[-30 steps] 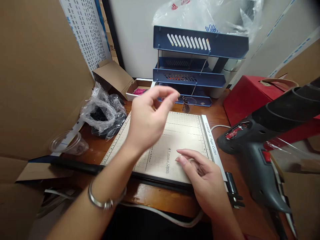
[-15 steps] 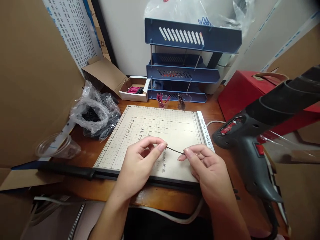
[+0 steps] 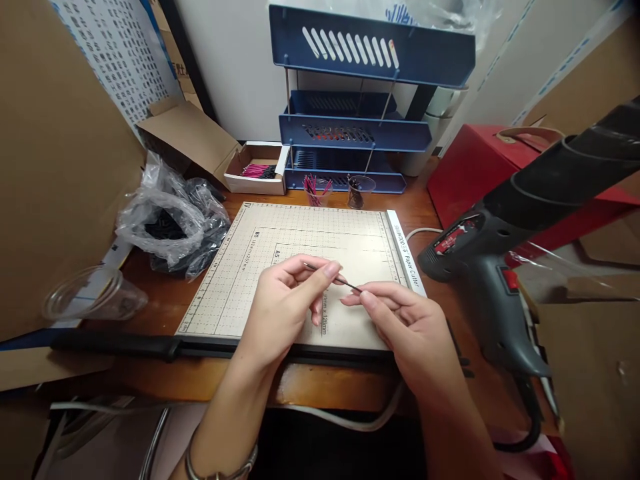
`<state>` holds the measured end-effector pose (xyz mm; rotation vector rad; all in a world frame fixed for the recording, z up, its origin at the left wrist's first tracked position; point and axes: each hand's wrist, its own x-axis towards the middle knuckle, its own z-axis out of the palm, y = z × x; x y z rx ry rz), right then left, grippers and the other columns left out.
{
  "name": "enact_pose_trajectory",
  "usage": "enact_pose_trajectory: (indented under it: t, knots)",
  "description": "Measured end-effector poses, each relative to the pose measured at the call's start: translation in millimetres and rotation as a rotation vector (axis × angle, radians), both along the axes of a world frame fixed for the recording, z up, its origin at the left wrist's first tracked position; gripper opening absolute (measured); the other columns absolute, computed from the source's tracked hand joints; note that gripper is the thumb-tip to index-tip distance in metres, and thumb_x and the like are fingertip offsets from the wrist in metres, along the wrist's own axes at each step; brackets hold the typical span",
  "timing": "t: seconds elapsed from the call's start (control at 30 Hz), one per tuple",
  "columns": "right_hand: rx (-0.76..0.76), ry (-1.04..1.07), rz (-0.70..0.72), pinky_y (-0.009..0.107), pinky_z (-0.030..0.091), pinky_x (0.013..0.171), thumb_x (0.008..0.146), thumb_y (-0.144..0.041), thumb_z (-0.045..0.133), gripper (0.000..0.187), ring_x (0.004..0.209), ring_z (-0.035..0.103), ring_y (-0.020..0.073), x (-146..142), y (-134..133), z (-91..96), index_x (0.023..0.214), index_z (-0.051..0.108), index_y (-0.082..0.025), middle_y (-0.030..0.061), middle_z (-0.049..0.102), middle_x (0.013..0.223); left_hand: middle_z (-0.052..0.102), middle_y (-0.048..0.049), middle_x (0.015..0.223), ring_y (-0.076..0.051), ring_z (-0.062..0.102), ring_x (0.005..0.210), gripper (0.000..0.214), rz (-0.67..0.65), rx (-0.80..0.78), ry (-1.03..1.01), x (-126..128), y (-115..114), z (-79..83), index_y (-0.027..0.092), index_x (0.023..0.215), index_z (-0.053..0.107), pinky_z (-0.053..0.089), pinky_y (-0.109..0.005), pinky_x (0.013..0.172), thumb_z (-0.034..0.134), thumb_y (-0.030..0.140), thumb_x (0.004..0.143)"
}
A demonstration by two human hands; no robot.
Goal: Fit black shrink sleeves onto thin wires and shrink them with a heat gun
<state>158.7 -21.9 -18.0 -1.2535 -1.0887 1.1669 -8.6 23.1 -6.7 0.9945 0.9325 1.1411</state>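
My left hand (image 3: 287,300) and my right hand (image 3: 400,327) meet over the beige paper cutter board (image 3: 240,280). Both pinch a thin dark wire (image 3: 345,283) that runs between their fingertips, the left at one end, the right at the other. Behind the board stand a small clear cup with pink-tipped pieces (image 3: 315,190) and a second clear cup with dark pieces (image 3: 358,191). The cutter's black handle (image 3: 115,343) lies along the board's near edge.
A grey heat gun (image 3: 490,280) stands at the right, its nozzle toward the board. Behind are a blue stacked tray rack (image 3: 360,100), a red box (image 3: 475,173) and an open cardboard box with pink pieces (image 3: 255,172). A plastic bag (image 3: 170,223) and an overturned clear cup (image 3: 90,300) lie left.
My left hand came down from near the cups to the board. Both hands now pinch the wire and have drawn closer together. The view has tilted lower.
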Motion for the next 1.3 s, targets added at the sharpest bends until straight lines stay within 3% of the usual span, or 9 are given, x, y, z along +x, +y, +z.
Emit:
enact_pose_trajectory:
  t: [0.13,0.23,0.33,0.47,0.63,0.77,0.9,1.17,1.3]
  knots:
    - [0.016,-0.043,0.002,0.021,0.061,0.071,0.093,-0.047,0.078,0.030,0.072,0.073,0.0140,-3,-1,1.1,0.093,0.083,-0.018,0.0092,0.081,0.085,0.067,0.0017,0.064,-0.006,0.049,0.046,0.020,0.043,-0.014,-0.027,2,-3,-0.6,0.019,0.084,0.080,0.043,-0.017,0.043,0.088,0.037,0.085]
    - [0.048,-0.064,0.019,0.025,0.065,0.080,0.094,-0.045,0.076,0.026,0.086,0.079,0.0182,-4,-1,2.6,0.092,0.085,-0.020,0.0088,0.082,0.090,0.075,-0.0014,0.079,-0.005,0.050,0.045,0.024,0.037,-0.059,-0.093,5,-5,1.0,0.019,0.090,0.078,0.042,-0.017,0.040,0.090,0.038,0.082]
    - [0.083,-0.102,0.028,0.027,0.066,0.087,0.095,-0.041,0.075,0.022,0.097,0.080,0.0203,-5,0,5.0,0.093,0.087,-0.022,0.0077,0.083,0.096,0.079,-0.0041,0.081,-0.005,0.047,0.041,0.028,-0.028,-0.106,-0.108,10,-4,3.1,0.017,0.088,0.076,0.039,-0.019,0.038,0.090,0.040,0.080]
    - [0.109,-0.141,0.044,0.025,0.065,0.091,0.095,-0.036,0.074,0.019,0.101,0.080,0.0188,-3,0,5.9,0.094,0.087,-0.023,0.0051,0.083,0.103,0.081,-0.0066,0.082,-0.003,0.045,0.038,0.030,-0.013,-0.117,-0.112,17,-1,3.6,0.015,0.082,0.073,0.037,-0.019,0.038,0.091,0.040,0.079]
    - [0.049,-0.200,0.044,0.025,0.063,0.080,0.097,-0.040,0.072,0.026,0.090,0.078,0.0188,-1,-2,3.1,0.091,0.085,-0.019,0.0061,0.082,0.091,0.083,-0.0084,0.088,-0.003,0.046,0.037,0.030,-0.011,-0.094,-0.067,19,-5,0.9,0.016,0.086,0.074,0.035,-0.019,0.038,0.090,0.042,0.082]
    - [0.103,-0.149,-0.006,0.025,0.064,0.081,0.095,-0.039,0.073,0.027,0.088,0.078,0.0182,-3,1,3.2,0.084,0.084,-0.018,0.0070,0.081,0.090,0.071,-0.0016,0.062,-0.008,0.048,0.041,0.026,-0.033,-0.045,0.042,17,-11,-0.6,0.019,0.084,0.079,0.037,-0.021,0.042,0.086,0.044,0.087]
    - [0.078,-0.057,0.009,0.028,0.067,0.087,0.093,-0.040,0.077,0.024,0.087,0.080,0.0190,-6,4,3.5,0.095,0.086,-0.018,0.0080,0.081,0.088,0.053,0.0030,0.044,-0.011,0.043,0.041,0.028,0.001,-0.018,0.125,15,-11,1.4,0.021,0.078,0.080,0.035,-0.024,0.043,0.081,0.047,0.089]
    - [0.073,-0.039,0.083,0.023,0.065,0.092,0.092,-0.034,0.076,0.019,0.101,0.081,0.0186,-11,7,6.4,0.093,0.084,-0.017,0.0096,0.083,0.102,0.049,0.0051,0.045,-0.009,0.039,0.042,0.029,-0.017,-0.013,0.123,4,-8,4.8,0.020,0.082,0.082,0.030,-0.022,0.042,0.083,0.049,0.088]
    - [0.021,-0.050,0.057,0.021,0.065,0.080,0.087,-0.034,0.081,0.021,0.090,0.081,0.0189,-10,6,5.1,0.097,0.085,-0.015,0.0095,0.082,0.094,0.059,0.0029,0.055,-0.008,0.047,0.046,0.027,-0.059,-0.028,0.127,4,-10,3.4,0.020,0.080,0.080,0.033,-0.020,0.043,0.089,0.046,0.082]
